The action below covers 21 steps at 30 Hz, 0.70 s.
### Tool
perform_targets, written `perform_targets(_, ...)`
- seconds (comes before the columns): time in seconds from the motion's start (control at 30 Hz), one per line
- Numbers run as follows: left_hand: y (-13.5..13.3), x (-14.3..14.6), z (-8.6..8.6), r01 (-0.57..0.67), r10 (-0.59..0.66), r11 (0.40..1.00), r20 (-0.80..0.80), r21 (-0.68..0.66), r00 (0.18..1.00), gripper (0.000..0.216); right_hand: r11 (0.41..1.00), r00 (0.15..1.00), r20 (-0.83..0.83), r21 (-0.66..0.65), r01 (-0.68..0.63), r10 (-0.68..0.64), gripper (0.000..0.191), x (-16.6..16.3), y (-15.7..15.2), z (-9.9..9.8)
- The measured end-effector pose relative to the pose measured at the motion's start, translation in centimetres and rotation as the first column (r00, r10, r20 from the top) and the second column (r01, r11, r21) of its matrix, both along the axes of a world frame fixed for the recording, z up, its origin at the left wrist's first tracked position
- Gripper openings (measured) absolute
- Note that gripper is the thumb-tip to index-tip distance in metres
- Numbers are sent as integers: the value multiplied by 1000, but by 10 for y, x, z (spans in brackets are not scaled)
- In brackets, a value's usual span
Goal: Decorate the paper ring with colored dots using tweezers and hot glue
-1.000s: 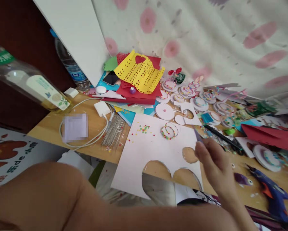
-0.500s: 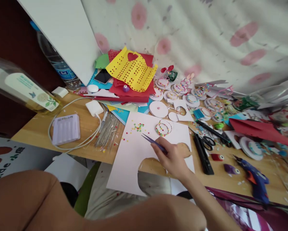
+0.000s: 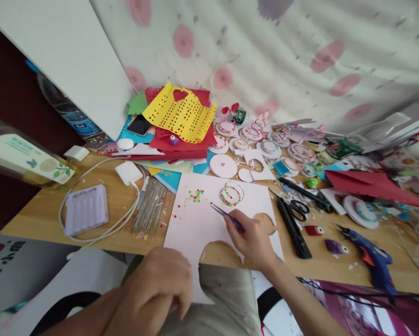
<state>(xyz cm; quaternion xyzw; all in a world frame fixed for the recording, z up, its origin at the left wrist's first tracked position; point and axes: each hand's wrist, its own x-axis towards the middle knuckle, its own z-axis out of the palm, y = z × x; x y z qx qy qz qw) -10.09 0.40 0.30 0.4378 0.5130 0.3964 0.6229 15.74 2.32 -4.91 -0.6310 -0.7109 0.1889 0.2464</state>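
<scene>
My right hand (image 3: 249, 235) pinches a pair of blue tweezers (image 3: 226, 215) above a white card (image 3: 186, 233) with round cut-outs. The tweezer tips are at a tiny red paper dot (image 3: 211, 203); whether they grip it I cannot tell. Left of the tips lies a scatter of green, red and yellow paper dots (image 3: 196, 195). A ring of coloured dots (image 3: 231, 193) sits on the card above my right hand. My left hand (image 3: 160, 282) is curled closed in front of the card's near left edge, its fingertips hidden.
Left of the card lie a bundle of thin metal sticks (image 3: 149, 205), a white cable (image 3: 120, 221) and a pale battery case (image 3: 86, 210). On the right are a black stapler-like tool (image 3: 293, 228), scissors (image 3: 299, 210) and a blue glue gun (image 3: 368, 259). Decorated white discs (image 3: 270, 148) stand behind.
My left hand has come into clear view at the lower left, where blurred skin filled the bottom before. The tweezer tips have moved to the red dot. The camera view has shifted.
</scene>
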Motion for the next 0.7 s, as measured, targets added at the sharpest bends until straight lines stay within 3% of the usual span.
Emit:
perform_targets(0.07, 8, 16, -5, 285, -285, 958, 52, -1, 957, 19, 997, 998, 67, 73, -7, 2, 32, -2, 3, -7)
perform_targets(0.1, 10, 24, -10, 354, -353, 935, 99, 2, 930, 19, 994, 994, 109, 110, -21, 9, 33, -4, 4, -10)
perform_targets(0.17, 9, 38, -21, 388, -374, 921, 196, -34, 906, 20, 984, 984, 179, 170, -52, 21, 34, -10, 9, -14)
perform_targets(0.3, -1, 50, -39, 315, -288, 947, 266, -66, 920, 37, 973, 974, 223, 215, -83, 34, 35, -24, 19, -18)
perform_targets(0.5, -12, 41, -53, 177, -142, 981, 329, -77, 934, 51, 969, 966, 256, 226, -98, 38, 36, -32, 24, -19)
perform_targets(0.7, -14, 30, -68, 46, -15, 984, 178, -172, 984, 60, 971, 963, 271, 227, -70, 6, 34, -30, 20, -21)
